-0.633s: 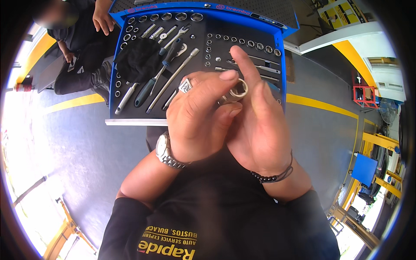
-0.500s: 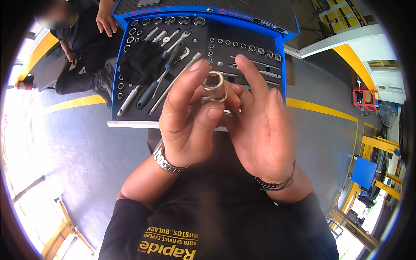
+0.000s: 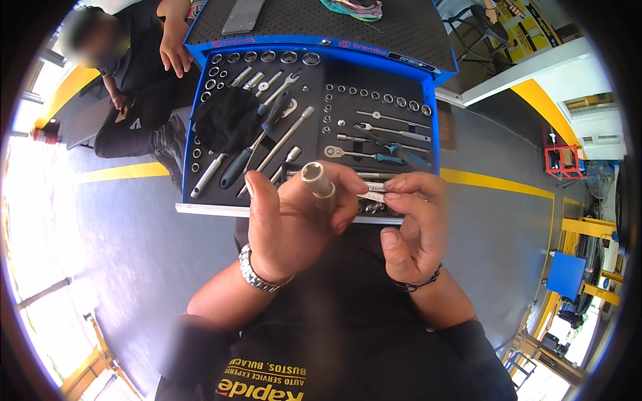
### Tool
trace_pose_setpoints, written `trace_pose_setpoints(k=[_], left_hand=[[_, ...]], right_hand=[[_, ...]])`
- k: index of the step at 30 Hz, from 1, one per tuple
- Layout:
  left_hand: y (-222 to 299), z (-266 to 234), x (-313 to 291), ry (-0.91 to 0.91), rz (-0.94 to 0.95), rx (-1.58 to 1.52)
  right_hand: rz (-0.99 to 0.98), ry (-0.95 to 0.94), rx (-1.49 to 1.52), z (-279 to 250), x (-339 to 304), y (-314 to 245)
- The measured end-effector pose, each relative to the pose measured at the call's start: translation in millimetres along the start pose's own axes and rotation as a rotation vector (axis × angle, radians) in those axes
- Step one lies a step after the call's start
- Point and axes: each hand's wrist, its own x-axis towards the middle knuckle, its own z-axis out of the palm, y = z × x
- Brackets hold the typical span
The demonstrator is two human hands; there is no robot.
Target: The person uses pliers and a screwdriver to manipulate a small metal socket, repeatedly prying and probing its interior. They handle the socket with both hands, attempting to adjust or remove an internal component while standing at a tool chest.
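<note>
My left hand (image 3: 284,214), with a metal-link watch on its wrist, holds a silver socket (image 3: 313,174) whose open end faces up. Its thumb stands apart while the fingers curl round the socket's lower part. To the right, my right hand (image 3: 418,224) pinches a flat, silver metal piece (image 3: 376,191) between thumb-side fingers and fingertips. Whether that piece joins the socket is hidden behind my left fingers. Both hands are raised over the front edge of an open blue tool drawer (image 3: 224,209).
In the drawer's black foam lie sockets (image 3: 269,57), a teal-handled ratchet (image 3: 361,155), a long extension bar (image 3: 284,138) and a black cloth (image 3: 227,120). A phone (image 3: 243,17) lies on the chest top. Another person's hand (image 3: 175,55) hangs by the chest's left side.
Both hands have come down and the socket is lower. My left thumb has lifted off the socket. My right fingers, spread before, have closed on the silver piece. More of the drawer shows.
</note>
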Motion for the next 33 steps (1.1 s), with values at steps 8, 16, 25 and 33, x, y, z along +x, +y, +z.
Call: trace_pose_setpoints(k=[8, 16, 25, 33], left_hand=[[-25.8, -6.4, -9.4, 0.284, -0.222, -0.206], [-26.6, -8.4, -6.2, 0.133, -0.024, -0.139], [-13.2, -1.8, -0.1, 0.075, 0.107, 0.063], [-13.5, 4.4, -0.4, 0.126, 0.165, 0.095]], right_hand=[[0.296, 0.104, -0.297, -48.7, -4.3, 35.7], [0.520, -0.073, -0.689, -61.4, -25.7, 98.2], [0.826, -0.495, -0.593, -67.8, -14.0, 136.7], [0.724, -0.306, -0.611, -63.8, -22.1, 133.9]])
